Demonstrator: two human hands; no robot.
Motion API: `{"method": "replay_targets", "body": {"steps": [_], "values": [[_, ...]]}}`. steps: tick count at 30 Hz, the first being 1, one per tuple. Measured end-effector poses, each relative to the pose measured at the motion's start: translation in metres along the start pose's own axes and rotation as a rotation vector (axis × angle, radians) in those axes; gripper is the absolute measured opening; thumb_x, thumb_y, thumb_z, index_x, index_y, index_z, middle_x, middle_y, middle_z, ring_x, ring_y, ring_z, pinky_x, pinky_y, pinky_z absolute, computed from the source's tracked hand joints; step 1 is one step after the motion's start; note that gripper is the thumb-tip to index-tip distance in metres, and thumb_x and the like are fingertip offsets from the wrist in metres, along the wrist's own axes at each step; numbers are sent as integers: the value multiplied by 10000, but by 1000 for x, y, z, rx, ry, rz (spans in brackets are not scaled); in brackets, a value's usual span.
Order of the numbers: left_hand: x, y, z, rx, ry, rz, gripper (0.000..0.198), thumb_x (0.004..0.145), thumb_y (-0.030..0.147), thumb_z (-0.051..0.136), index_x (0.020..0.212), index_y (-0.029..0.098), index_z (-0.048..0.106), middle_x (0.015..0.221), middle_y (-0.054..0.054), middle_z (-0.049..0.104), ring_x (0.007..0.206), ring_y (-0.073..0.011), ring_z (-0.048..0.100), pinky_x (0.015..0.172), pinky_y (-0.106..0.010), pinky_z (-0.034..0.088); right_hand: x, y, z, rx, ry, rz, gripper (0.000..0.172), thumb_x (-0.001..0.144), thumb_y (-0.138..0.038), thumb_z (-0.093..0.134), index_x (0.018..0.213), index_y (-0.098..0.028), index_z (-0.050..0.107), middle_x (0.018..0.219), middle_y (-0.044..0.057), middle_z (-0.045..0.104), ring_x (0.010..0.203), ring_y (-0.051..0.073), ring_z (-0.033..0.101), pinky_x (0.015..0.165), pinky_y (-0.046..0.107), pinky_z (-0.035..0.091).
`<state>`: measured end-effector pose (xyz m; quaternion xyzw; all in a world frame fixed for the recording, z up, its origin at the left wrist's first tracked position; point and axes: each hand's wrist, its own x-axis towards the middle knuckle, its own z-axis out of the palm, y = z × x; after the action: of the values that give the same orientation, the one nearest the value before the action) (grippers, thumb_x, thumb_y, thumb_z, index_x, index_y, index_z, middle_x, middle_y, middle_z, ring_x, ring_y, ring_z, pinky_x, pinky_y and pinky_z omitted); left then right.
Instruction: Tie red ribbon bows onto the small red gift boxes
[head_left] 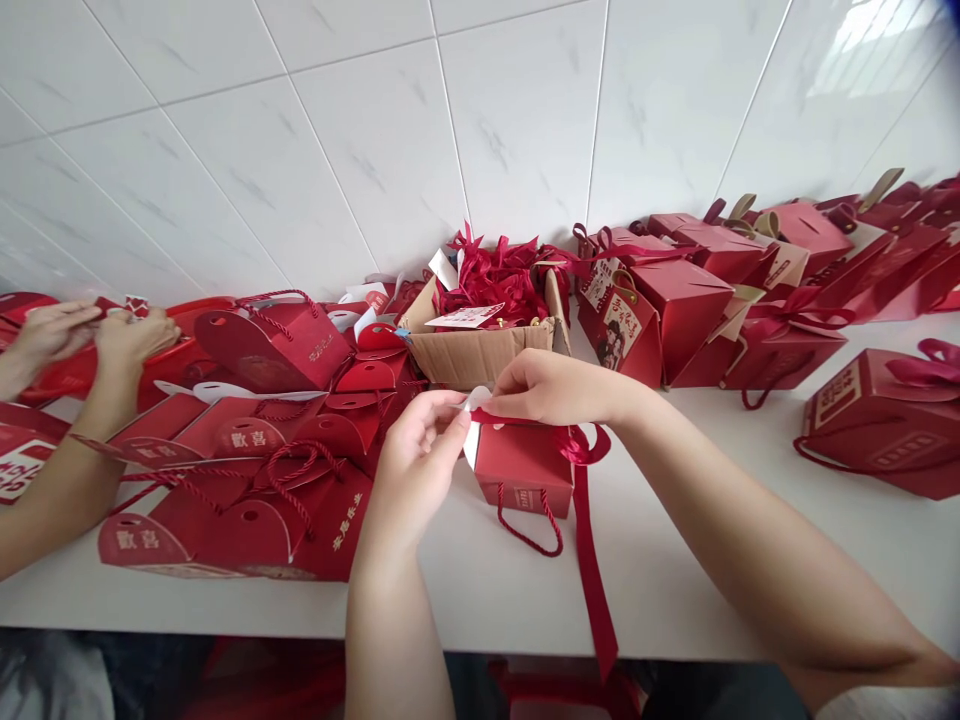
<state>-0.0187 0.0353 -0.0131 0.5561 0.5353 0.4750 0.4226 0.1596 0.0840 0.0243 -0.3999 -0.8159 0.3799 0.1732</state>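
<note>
A small red gift box (525, 462) stands on the white table in front of me, its twisted cord handle (551, 548) hanging at the near side. My left hand (421, 455) is closed at the box's left end, pinching its pale flap (473, 430) between thumb and fingers. Over the box top, my right hand (551, 388) has its fingers closed on a dark red ribbon (592, 575). This ribbon loops at the box's right corner, and a long tail drops past the table's front edge. My right fingertips meet the left ones at the flap, partly hiding the ribbon there.
Behind the box stands a cardboard carton (472, 355) full of red ribbon bows (499, 275). Folded red boxes (247, 520) with cord handles lie to the left. Finished-looking boxes (682, 300) line the right. Another person's hands (124, 335) work at far left.
</note>
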Motion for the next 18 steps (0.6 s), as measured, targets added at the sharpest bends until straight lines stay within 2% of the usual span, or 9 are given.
{"method": "replay_targets", "body": {"steps": [4,9,13,18], "values": [[3,-1,3,-124,-44,-63,319,789,485,591,939,208,641,927,-52,693,817,-199,646,662,-273,499,1,2,3,5,7,-13,398,837,-377,496,533,-183,327,490,-60,279,425,49,233,407,237,171],[9,-4,3,-276,81,-42,248,748,385,640,841,156,665,846,-70,693,817,-200,643,711,-291,487,0,3,1,5,6,-15,385,822,-383,504,537,-181,342,497,-56,297,442,56,248,415,238,182],[11,-4,-4,-423,107,-55,276,727,338,640,904,135,698,937,-110,702,833,-193,631,753,-312,479,-4,1,-3,38,2,-37,369,822,-389,491,548,-181,355,505,-54,304,454,63,272,427,232,214],[11,-4,-11,-544,52,-103,278,754,344,610,934,153,703,1012,-104,694,843,-175,626,783,-311,481,-4,-1,-3,12,4,-30,350,813,-353,496,539,-175,372,506,-52,330,467,64,286,439,233,230]]}}
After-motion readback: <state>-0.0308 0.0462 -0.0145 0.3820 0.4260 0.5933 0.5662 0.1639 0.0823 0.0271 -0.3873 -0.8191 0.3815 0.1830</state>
